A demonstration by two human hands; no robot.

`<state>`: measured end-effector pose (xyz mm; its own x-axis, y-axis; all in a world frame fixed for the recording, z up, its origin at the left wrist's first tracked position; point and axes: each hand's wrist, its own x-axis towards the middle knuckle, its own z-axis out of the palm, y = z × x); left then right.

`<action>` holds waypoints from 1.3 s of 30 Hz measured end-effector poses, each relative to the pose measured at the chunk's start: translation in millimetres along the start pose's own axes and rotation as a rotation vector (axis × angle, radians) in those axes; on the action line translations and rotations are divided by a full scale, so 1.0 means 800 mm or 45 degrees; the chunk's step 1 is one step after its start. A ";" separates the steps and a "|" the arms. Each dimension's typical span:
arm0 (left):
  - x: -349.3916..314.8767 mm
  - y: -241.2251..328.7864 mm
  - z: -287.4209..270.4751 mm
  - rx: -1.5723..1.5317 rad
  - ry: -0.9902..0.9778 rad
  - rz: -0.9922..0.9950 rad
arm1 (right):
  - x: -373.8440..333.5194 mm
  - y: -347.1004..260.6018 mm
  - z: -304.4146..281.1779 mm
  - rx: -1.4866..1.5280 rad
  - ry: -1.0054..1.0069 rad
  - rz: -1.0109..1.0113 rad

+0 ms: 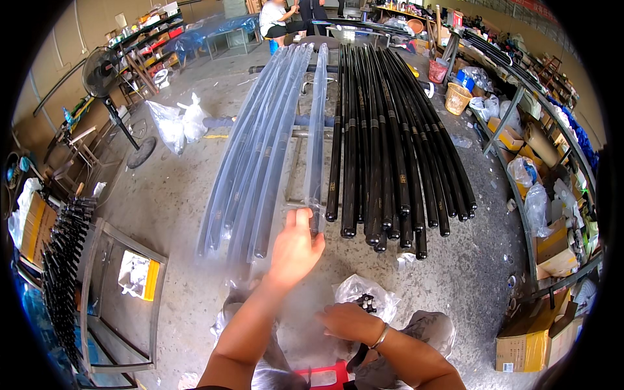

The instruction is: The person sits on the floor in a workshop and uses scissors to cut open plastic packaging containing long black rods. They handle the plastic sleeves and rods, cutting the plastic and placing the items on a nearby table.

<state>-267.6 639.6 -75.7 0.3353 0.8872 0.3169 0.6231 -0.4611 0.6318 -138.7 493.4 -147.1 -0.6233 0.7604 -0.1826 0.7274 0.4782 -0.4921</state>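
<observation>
My left hand (296, 250) is closed round the near end of a long black pole in a clear plastic sleeve (316, 136), which lies lengthwise ahead of me. Left of it, several more sleeved poles (250, 156) lie side by side. To the right is a row of bare black poles (374, 149) with rounded ends facing me. My right hand (354, 324) is low, just in front of an open clear plastic bag (383, 300) with small black and light parts (366, 302) inside. Its fingers are curled, with their tips blurred; what they hold is hidden.
A metal frame (299, 133) supports the poles. To the left stand a fan (120, 107), white plastic bags (175, 123) and a rack (161, 279) beside black rods (62, 279). Cardboard boxes (530, 344) and a cluttered rack (520, 162) line the right. A seated person (276, 19) is far off.
</observation>
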 end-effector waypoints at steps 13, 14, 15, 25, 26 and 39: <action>0.000 0.002 -0.001 0.001 -0.036 -0.036 | -0.002 0.000 0.000 -0.021 0.021 -0.028; 0.000 0.001 -0.001 -0.004 -0.034 -0.034 | -0.002 -0.001 -0.001 -0.021 0.013 -0.025; 0.000 0.001 0.000 -0.009 -0.032 -0.029 | -0.002 -0.001 -0.001 -0.021 0.005 -0.022; 0.001 0.000 0.001 -0.034 -0.014 -0.019 | -0.002 -0.008 -0.009 -0.022 -0.030 0.014; 0.001 0.000 0.001 -0.045 -0.015 -0.027 | -0.002 -0.007 -0.008 -0.022 -0.029 0.015; 0.001 -0.001 0.001 -0.025 -0.008 -0.008 | -0.002 -0.003 -0.001 -0.004 0.017 -0.029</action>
<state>-267.6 640.8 -76.5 0.3362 0.8898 0.3086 0.6112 -0.4554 0.6473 -139.6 491.2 -145.1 -0.6357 0.7551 -0.1602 0.7143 0.4967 -0.4930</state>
